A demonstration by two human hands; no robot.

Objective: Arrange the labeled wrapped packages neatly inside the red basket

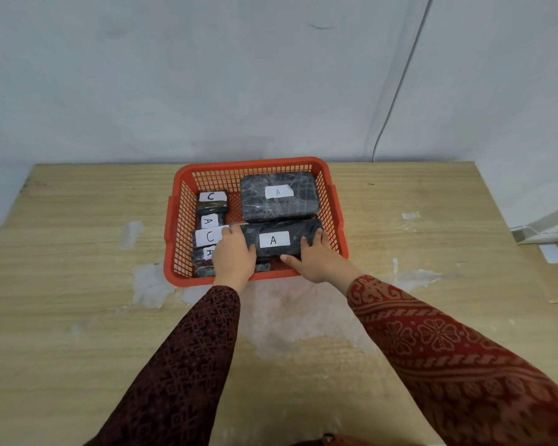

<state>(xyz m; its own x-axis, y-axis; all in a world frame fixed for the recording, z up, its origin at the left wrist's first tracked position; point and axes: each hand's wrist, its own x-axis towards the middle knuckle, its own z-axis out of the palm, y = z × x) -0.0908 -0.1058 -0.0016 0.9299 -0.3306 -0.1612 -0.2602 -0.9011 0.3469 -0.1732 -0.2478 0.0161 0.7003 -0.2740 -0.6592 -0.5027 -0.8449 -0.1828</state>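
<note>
In the head view we have both hands on the long package, which lies across the near half of the red basket. Our left hand clasps its left end, fingers curled over the top; our right hand cups its right end, thumb stretched along the near edge. To seat it well, we should probably keep it level, square it to the near wall, and press it down just beside the big package behind it, without disturbing the small packages stacked along the left wall. The basket sits on a wooden table.

The long package reads "A", the big one "A". The small labels read "C", "A", "C", "A" from far to near.
</note>
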